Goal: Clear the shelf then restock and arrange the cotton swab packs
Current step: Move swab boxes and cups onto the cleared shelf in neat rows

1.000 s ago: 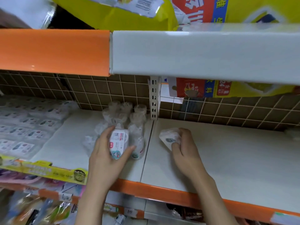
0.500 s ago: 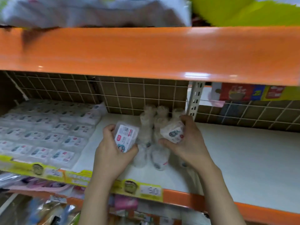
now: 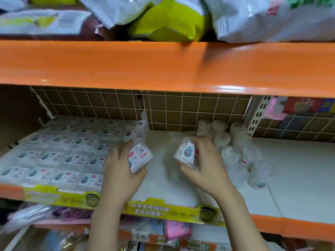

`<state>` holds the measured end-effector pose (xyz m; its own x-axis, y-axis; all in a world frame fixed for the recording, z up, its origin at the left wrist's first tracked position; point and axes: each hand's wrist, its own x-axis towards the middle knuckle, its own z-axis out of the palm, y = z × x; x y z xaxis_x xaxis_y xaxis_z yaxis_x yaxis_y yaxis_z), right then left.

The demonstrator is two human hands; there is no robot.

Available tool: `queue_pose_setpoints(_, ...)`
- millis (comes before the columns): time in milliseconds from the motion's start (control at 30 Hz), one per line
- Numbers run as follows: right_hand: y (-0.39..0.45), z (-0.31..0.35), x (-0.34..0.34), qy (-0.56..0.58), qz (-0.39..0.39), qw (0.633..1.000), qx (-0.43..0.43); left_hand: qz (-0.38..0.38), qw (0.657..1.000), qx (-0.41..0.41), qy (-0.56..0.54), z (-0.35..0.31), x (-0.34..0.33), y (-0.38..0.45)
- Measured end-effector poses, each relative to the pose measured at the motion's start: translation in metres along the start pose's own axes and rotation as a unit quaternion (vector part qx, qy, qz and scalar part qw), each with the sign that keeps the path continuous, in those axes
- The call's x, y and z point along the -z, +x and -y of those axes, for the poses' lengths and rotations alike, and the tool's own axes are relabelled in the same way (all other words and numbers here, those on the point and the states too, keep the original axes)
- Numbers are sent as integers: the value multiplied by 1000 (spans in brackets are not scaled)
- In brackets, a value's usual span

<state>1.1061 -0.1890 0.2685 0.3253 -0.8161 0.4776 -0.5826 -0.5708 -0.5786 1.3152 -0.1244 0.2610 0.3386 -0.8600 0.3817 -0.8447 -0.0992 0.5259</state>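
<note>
My left hand [image 3: 120, 171] grips a small clear cotton swab pack [image 3: 139, 156] with a white label, held just right of the flat rows of packs [image 3: 59, 156] that fill the shelf's left part. A second pack [image 3: 186, 153], its teal-printed face tilted up, is pinched in my right hand [image 3: 204, 169] over the bare white shelf board [image 3: 163, 178]. Several bagged swab packs [image 3: 233, 153] stand and lean in a cluster right of my right hand, back to the grid wall.
An orange shelf lip [image 3: 163, 66] hangs overhead with large bags [image 3: 170, 20] on it. A yellow price strip [image 3: 174, 211] runs along the front edge. A perforated upright [image 3: 255, 115] divides the bays. White shelf board [image 3: 299, 169] extends right.
Both hands have moved left with their packs, away from the standing cluster. My view has panned left too, showing more of the flat rows.
</note>
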Motion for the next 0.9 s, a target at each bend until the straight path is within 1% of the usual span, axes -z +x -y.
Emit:
queue_pose_setpoints(133, 5, -1, -8, -3, -1, 1000, 8, 22, 999, -19, -27, 7, -2, 5)
queue_pose_setpoints(267, 11, -3, -20, -35, 13, 999, -3, 11, 999, -26, -32, 20, -1, 11)
queue_pose_setpoints(367, 16, -4, -30, -54, 15, 998, -5, -14, 998, -36, -54, 29, 2, 16)
queue_pose_setpoints(500, 23, 1, -47, -70, 15, 997, -15, -56, 993, -30, -98, 44, 14, 24)
queue_pose_setpoints(567, 29, 8, -59, -80, 9, 997, -12, -44, 994, -36, -92, 64, 19, 33)
queue_pose_setpoints(667, 36, 25, -84, -81, 0, 997, -17, -19, 997, -48, -55, 98, 28, 48)
queue_pose_setpoints(733, 39, 38, -106, -80, -9, 996, -23, -26, 998, -55, -36, 118, 39, 55)
queue_pose_setpoints(833, 44, 64, -143, -78, -11, 996, -36, -41, 998, -41, -33, 151, 64, 63)
queue_pose_setpoints(900, 48, 84, -165, -84, -25, 996, -28, -47, 998, -29, -27, 182, 81, 69)
